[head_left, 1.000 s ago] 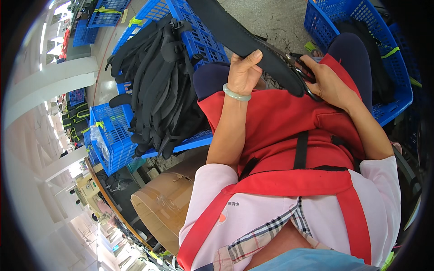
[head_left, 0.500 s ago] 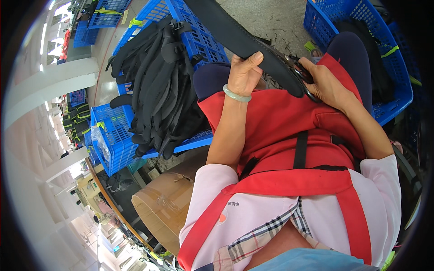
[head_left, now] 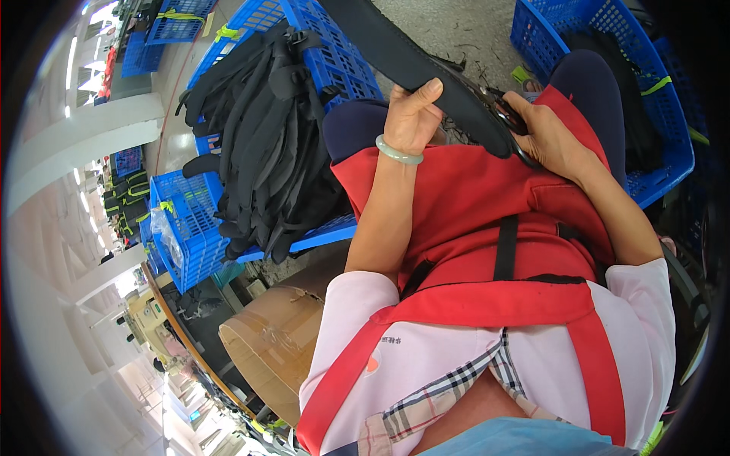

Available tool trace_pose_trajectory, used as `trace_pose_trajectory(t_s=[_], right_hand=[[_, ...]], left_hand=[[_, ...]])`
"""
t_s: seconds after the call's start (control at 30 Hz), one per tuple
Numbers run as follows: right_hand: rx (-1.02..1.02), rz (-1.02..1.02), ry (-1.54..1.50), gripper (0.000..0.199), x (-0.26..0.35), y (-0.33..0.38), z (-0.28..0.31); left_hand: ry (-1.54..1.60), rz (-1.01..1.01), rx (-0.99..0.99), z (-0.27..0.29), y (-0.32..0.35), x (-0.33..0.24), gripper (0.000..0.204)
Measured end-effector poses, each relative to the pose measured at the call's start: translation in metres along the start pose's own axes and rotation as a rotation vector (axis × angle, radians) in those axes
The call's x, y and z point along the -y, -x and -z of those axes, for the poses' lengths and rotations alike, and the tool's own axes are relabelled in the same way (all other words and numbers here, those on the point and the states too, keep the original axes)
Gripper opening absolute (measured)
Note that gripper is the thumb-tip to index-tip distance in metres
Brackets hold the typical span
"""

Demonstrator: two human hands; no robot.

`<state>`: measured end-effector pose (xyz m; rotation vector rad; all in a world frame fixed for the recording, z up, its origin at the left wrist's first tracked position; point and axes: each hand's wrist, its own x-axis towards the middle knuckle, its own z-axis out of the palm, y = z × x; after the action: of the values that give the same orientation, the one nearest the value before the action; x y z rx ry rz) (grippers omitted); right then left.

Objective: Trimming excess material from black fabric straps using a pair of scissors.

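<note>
Work on one strap, seen from above your lap. The black strap (head_left: 411,61) slants from the upper edge of the view down to just above your red apron (head_left: 456,182). Your left hand (head_left: 413,118) grips its lower part, thumb laid on the upper face; the fingers beneath are mostly hidden. Your right hand (head_left: 553,140) is wrapped around the handles of the scissors (head_left: 498,105), which lie along the strap's right edge, near its rounded end. Whether the blades stand apart or together cannot be told, since the strap partly covers them. The rounded end projects past your left thumb, toward your right hand.

Progress, as judged: this strap appears to be partway through its handling, with no finished cut visible. A heap of similar straps (head_left: 262,152) lies in the blue basket (head_left: 334,64) on your left, and dark pieces (head_left: 635,129) lie in the basket (head_left: 673,156) on your right; which are done and which are left is not shown. Dark scraps litter the floor (head_left: 487,26) beyond the strap.
</note>
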<state>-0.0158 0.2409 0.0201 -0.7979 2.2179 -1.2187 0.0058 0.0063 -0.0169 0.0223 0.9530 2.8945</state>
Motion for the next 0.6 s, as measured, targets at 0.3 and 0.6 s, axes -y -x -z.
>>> trace_pose_trajectory(t_s=[0.3,0.6], right_hand=[[-0.035,0.002,-0.061,0.027,0.003,-0.001,-0.003],[-0.082,0.071,-0.096,0.029,-0.011,-0.007,-0.009]], left_hand=[[-0.009,0.010,0.057,-0.011,0.001,0.001,0.027],[0.010,0.011,-0.061,-0.013,0.001,0.006,0.023]])
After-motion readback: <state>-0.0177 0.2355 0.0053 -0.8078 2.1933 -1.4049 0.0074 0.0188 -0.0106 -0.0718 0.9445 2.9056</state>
